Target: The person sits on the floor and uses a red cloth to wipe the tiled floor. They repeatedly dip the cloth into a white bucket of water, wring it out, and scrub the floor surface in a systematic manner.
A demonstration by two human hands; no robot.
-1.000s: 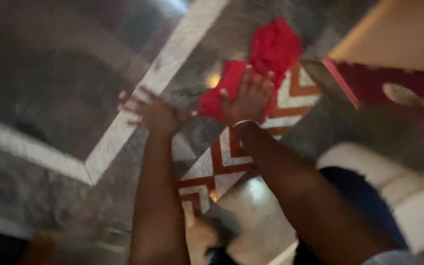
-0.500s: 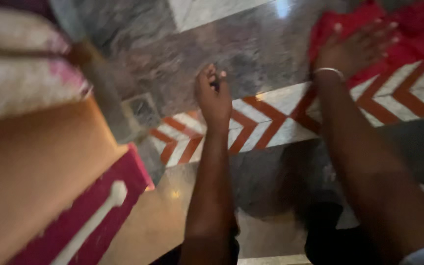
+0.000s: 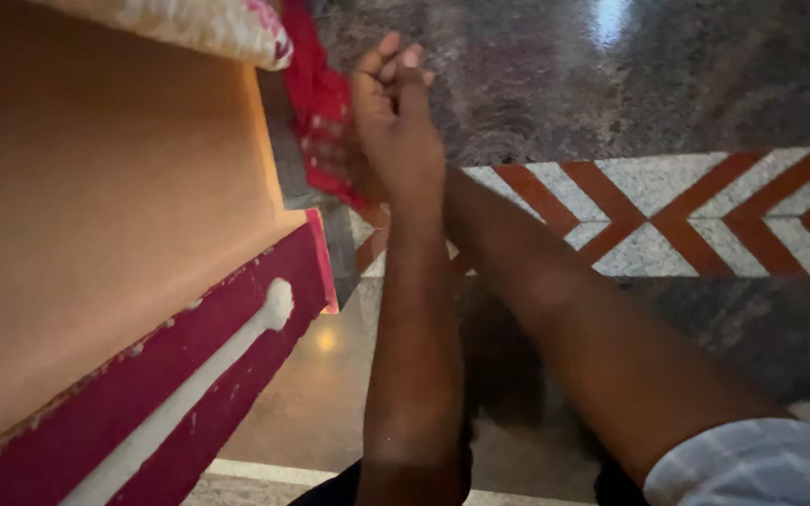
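Observation:
My left hand (image 3: pixel 394 89) is raised over the dark stone floor with its fingers curled together, and I see nothing in it. My right arm crosses under the left forearm from the lower right. My right hand (image 3: pixel 341 169) is mostly hidden behind the left wrist and rests on a red cloth (image 3: pixel 316 103). The cloth lies bunched on the floor, against the corner of an orange piece of furniture (image 3: pixel 114 187).
The orange furniture fills the left side, with a maroon edge and a white strip (image 3: pixel 189 394) along it. A patterned cushion or bedding (image 3: pixel 208 23) lies on top. A red-and-white chevron band (image 3: pixel 686 211) crosses the polished granite floor (image 3: pixel 611 84).
The view swung right to left. My right hand and the red cloth went from the upper right to the furniture corner at the left, crossing under my left arm.

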